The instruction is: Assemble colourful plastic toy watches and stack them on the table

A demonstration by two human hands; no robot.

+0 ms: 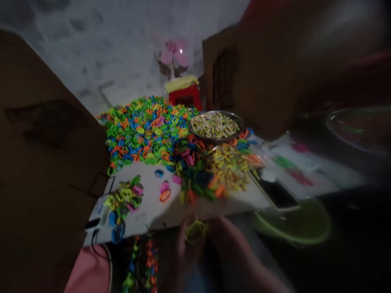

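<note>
Below the table's front edge, my left hand is closed around a small yellow-green plastic piece with an open middle. My right hand meets it from the right, its fingers drawn together at the piece's right side. Motion blurs that hand, and what its fingertips pinch is hidden. Nearest on the table are a loose orange plastic ring, a pink one and a mixed heap of coloured pieces. Small yellow pieces lie in a spread beside that heap.
A large pile of coloured plastic pieces covers the back left. A metal bowl holds small yellowish pieces. A phone lies at the right, above a green basin. Cardboard boxes flank the table.
</note>
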